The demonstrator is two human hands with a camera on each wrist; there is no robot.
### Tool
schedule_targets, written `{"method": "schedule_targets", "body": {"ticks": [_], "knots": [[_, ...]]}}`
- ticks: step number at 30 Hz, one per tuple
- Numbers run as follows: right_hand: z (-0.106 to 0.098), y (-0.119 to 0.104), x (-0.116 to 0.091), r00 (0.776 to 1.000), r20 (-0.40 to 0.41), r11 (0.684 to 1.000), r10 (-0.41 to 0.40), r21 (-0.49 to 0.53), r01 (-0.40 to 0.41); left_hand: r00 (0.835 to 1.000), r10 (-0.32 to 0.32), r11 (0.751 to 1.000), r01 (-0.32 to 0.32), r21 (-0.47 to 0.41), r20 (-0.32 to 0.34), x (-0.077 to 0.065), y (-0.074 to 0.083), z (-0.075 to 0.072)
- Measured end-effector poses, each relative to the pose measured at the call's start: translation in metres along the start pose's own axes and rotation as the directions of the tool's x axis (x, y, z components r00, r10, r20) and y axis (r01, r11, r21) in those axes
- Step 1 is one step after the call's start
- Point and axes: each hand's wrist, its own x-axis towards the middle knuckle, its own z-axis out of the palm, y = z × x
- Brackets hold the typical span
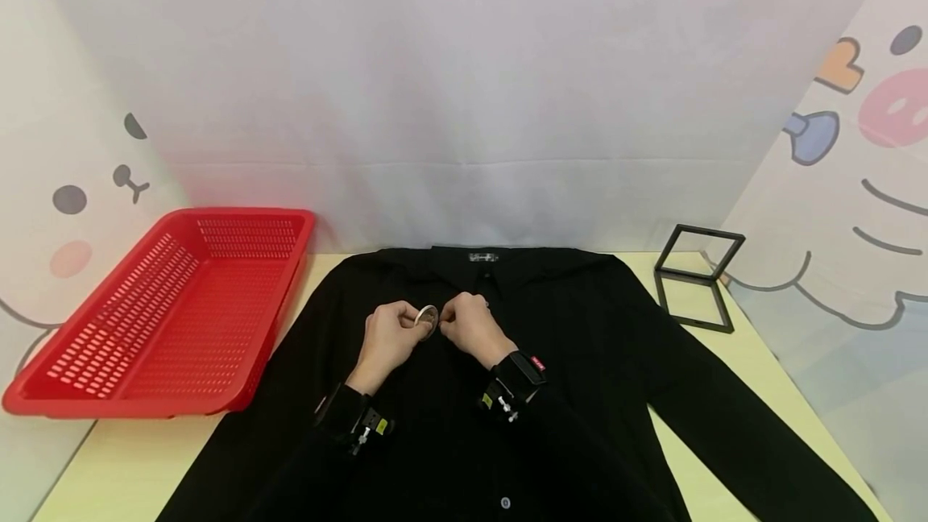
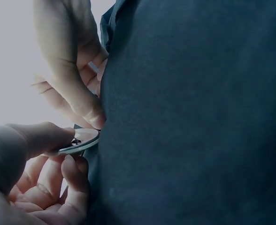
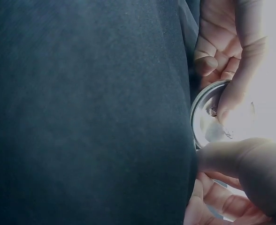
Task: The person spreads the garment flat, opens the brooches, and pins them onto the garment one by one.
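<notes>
A black long-sleeved shirt [image 1: 565,361] lies spread out, its collar at the far side. Over its chest my left hand [image 1: 387,341] pinches a round badge [image 1: 428,319] by the edge. In the left wrist view the badge [image 2: 85,136] is a thin disc with a shiny rim, between thumb and curled fingers. Right beside it, my right hand [image 1: 474,330] pinches the shirt's fabric, thumb tip at the badge's rim. From the right wrist, the badge's metallic face [image 3: 213,112] stands against a raised fold of cloth. The fingertips behind the fabric are partly hidden.
At the left a red plastic basket [image 1: 239,381] with slotted walls stands on the pale yellow table [image 1: 138,457]. A black hinged frame of two squares [image 1: 692,275] stands at the back right. White curtain [image 1: 464,103] and printed cloths close off the back and sides.
</notes>
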Motion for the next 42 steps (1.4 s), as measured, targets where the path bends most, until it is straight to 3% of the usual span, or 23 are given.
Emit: {"method": "schedule_targets", "body": {"ticks": [9,18,31,39,42], "knots": [[0.000,0.000,-0.001,1.000,-0.006,1.000,-0.013,0.007,0.013,1.000,0.029,0.999,-0.029,0.026,0.003,-0.001,0.000,0.003],[-0.001,-0.001,-0.001,1.000,-0.007,1.000,0.000,0.022,0.000,1.000,0.006,0.999,-0.007,0.032,0.009,0.000,0.003,-0.001],[-0.001,0.009,-0.004,1.000,-0.017,0.991,-0.018,0.130,0.020,0.997,-0.043,0.998,0.041,0.040,0.066,0.005,0.005,-0.002],[-0.006,0.010,-0.005,1.000,0.011,0.985,-0.013,0.174,0.011,0.997,0.013,0.998,-0.018,0.067,0.071,0.005,0.010,-0.003],[-0.008,0.009,-0.005,1.000,0.025,0.983,-0.011,0.183,0.006,0.996,-0.002,0.996,-0.006,0.086,0.084,0.005,0.012,-0.005]]}}
